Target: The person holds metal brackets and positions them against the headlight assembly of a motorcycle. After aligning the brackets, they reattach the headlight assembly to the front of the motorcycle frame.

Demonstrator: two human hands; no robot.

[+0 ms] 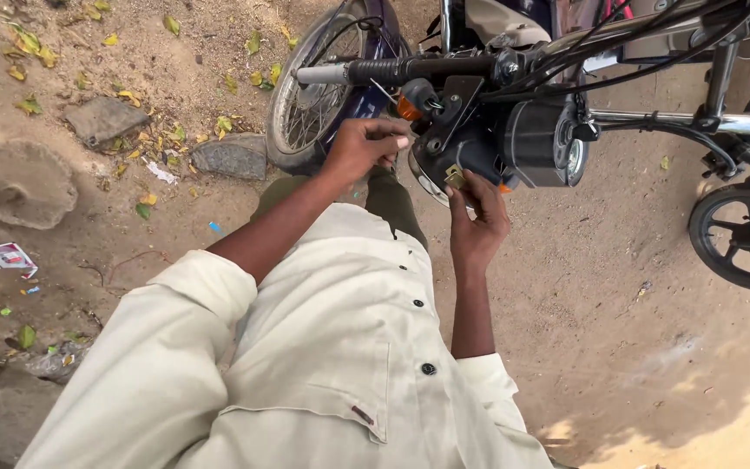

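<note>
Motorbike headlight housing (470,148), black, sits under handlebar (410,68), in front of person's chest. Small brass-coloured piece (455,177) at its lower edge. Right hand (477,221) reaches up, fingers (462,193) pinching that brass piece. Left hand (362,148) up against left side of housing, fingers (392,143) curled and pressed together near orange turn light (407,108); what they grip, cannot tell. Front wheel (310,104) behind left hand. Sandy ground (618,287), yellow leaves (145,143), flat stones (106,117) nearby

Small red-and-white flat wrapper (9,257) on dirt ground, far left
</note>
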